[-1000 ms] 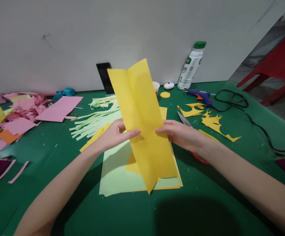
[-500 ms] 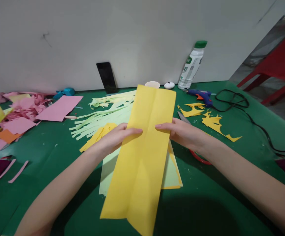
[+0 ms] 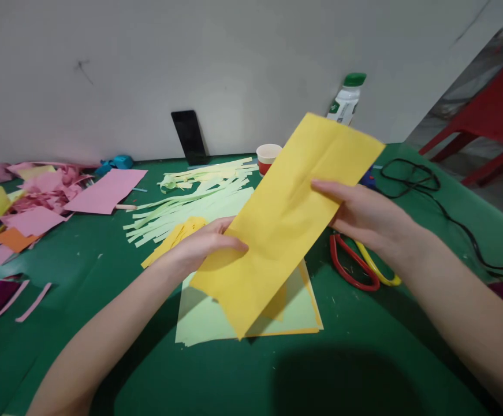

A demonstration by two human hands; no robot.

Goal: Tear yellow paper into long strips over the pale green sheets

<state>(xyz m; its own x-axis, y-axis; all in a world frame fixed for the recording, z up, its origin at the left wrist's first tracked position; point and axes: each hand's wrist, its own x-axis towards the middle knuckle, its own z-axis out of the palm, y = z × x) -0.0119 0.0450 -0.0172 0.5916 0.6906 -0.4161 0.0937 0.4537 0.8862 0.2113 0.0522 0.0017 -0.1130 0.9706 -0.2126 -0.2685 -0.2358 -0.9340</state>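
Observation:
A long strip of yellow paper [image 3: 281, 214] with a faint lengthwise crease is held up over the table, slanting from lower left to upper right. My left hand [image 3: 210, 242] pinches its left edge near the lower end, thumb on top. Farther up, my right hand [image 3: 359, 211] grips the opposite edge, thumb on top and fingers beneath. Under the strip lies a stack of pale green sheets [image 3: 199, 320] with a yellow edge showing. Scissors with red and yellow handles [image 3: 355, 268] rest below my right hand, their blades hidden.
Fringed pale green paper [image 3: 182, 202] and yellow strips [image 3: 175, 237] lie behind my left hand. Pink paper scraps [image 3: 56, 190] are heaped at left. A phone [image 3: 189, 137], a paper cup [image 3: 269, 155] and a bottle [image 3: 345, 104] stand at the back. A black cord [image 3: 450, 219] runs along the right.
The yellow strip has tilted clockwise, its top swinging right and its lower end rising. My right hand has moved right and up with it, uncovering the scissors' handles and the cup.

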